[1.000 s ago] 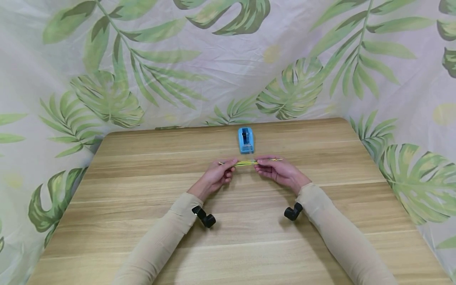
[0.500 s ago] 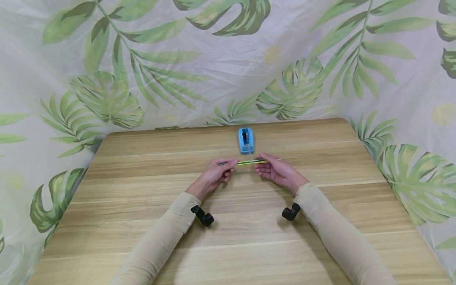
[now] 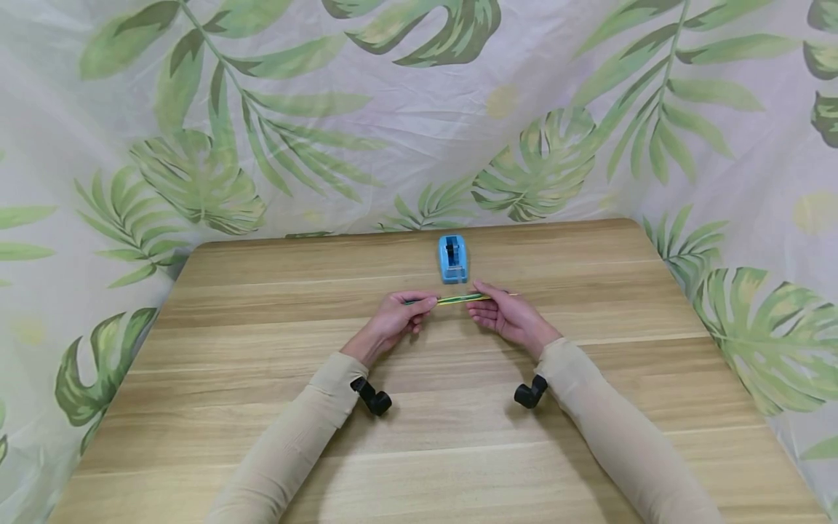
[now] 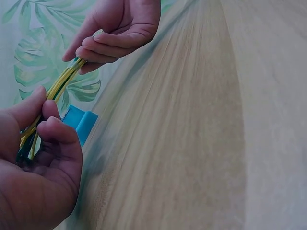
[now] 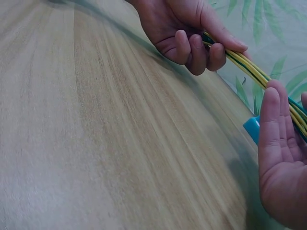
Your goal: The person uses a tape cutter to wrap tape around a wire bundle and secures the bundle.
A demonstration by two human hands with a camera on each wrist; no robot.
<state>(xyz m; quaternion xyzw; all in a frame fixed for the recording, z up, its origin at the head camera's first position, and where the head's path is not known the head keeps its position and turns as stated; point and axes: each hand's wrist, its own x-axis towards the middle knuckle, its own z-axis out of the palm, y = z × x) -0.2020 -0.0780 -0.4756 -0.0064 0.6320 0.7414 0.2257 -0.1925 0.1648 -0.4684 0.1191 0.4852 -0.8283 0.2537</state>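
Thin yellow and green strands [image 3: 452, 299] [image 4: 62, 82] [image 5: 247, 66] form a bundle held crosswise between both hands. The left hand [image 3: 396, 319] [image 4: 41, 167] [image 5: 184, 36] pinches its left part between thumb and curled fingers. Around the right part, the right hand [image 3: 513, 316] [image 4: 117, 33] [image 5: 285, 158] has its fingers fairly straight, touching the strands, with the thumb side raised; its exact contact is partly hidden. Just beyond the bundle stands a blue tape dispenser [image 3: 453, 259] [image 4: 82, 123] [image 5: 252, 128], with a faint clear strip at its front.
The wooden table [image 3: 432, 451] [image 4: 192, 124] [image 5: 105, 124] extends around both forearms. A leaf-patterned cloth [image 3: 419, 109] hangs behind its back edge and at the sides. A black wrist camera [image 3: 371, 397] is on the left wrist, another [image 3: 530, 393] on the right.
The right hand has loosened from its earlier pinch, its upper finger or thumb now lifted and straighter. More green shows along the bundle. The left hand has barely moved.
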